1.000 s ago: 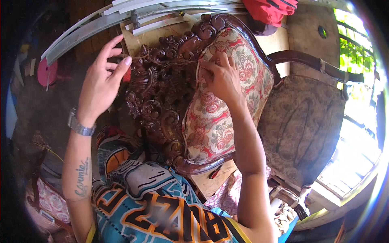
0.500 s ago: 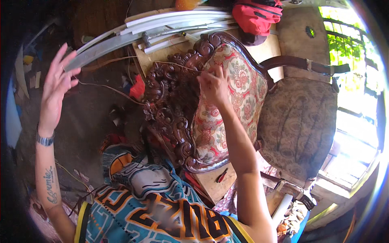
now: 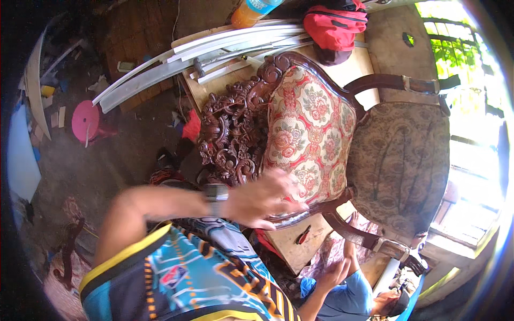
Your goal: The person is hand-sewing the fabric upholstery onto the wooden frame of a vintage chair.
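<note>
My left hand [image 3: 265, 199], a watch on its wrist, reaches across to the lower edge of a carved chair's back. Motion blurs it, but the fingers look apart with nothing seen in them. It is over the red and cream floral upholstery [image 3: 316, 128] and the dark wooden frame [image 3: 342, 198]; whether it touches cannot be told. The ornate carved crest [image 3: 230, 134] points left. At right lies the chair's worn brown seat [image 3: 399, 166]. My right hand is out of view.
Long white strips [image 3: 235, 45] and a hammer [image 3: 199, 67] lie behind the chair. A red bag [image 3: 334, 32], an orange bottle [image 3: 254, 12], a pink roll [image 3: 85, 122] and red-handled pliers [image 3: 303, 235] are around. A co-worker in a blue shirt [image 3: 342, 294] is at lower right.
My left hand has swung from the far left to the chair back's lower edge. My right hand has left the upholstery and the view. The thin cord between them no longer shows.
</note>
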`<state>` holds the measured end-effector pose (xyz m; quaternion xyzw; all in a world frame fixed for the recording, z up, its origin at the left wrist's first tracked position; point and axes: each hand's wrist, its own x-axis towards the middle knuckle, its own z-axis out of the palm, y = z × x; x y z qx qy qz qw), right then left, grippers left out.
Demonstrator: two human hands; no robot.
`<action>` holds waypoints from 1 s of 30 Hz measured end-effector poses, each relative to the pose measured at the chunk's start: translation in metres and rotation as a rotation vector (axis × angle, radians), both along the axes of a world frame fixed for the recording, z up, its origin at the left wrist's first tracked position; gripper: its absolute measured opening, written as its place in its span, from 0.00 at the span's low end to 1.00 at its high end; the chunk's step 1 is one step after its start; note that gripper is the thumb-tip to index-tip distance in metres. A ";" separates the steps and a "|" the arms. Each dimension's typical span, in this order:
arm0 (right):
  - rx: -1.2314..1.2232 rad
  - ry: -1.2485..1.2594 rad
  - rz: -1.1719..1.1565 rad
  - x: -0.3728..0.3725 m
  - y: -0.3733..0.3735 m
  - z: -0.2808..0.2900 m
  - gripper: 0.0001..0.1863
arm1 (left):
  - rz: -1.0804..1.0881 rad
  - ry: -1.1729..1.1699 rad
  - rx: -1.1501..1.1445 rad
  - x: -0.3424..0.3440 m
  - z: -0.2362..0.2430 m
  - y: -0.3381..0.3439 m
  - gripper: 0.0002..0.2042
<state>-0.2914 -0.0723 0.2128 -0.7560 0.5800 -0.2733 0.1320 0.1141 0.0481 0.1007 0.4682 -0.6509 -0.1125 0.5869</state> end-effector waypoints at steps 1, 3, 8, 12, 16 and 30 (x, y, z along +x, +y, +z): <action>-0.361 0.527 0.303 -0.019 0.007 0.012 0.18 | -0.103 -0.203 0.030 -0.018 -0.008 -0.027 0.41; -0.196 0.263 -0.108 0.004 0.047 0.002 0.20 | -0.211 -0.386 -0.065 -0.049 -0.042 -0.075 0.32; -0.163 0.233 -0.039 0.015 0.069 -0.037 0.19 | -0.135 -0.443 0.088 0.021 -0.037 -0.097 0.03; -0.128 0.216 0.056 0.023 0.062 -0.062 0.19 | 0.427 -0.365 0.568 0.114 -0.010 -0.067 0.08; -0.097 0.209 0.146 0.046 0.056 -0.074 0.22 | 0.448 -0.204 0.947 0.147 -0.029 -0.023 0.13; -0.283 0.562 0.688 0.438 -0.080 -0.152 0.26 | 0.173 1.267 0.383 0.021 -0.070 -0.016 0.23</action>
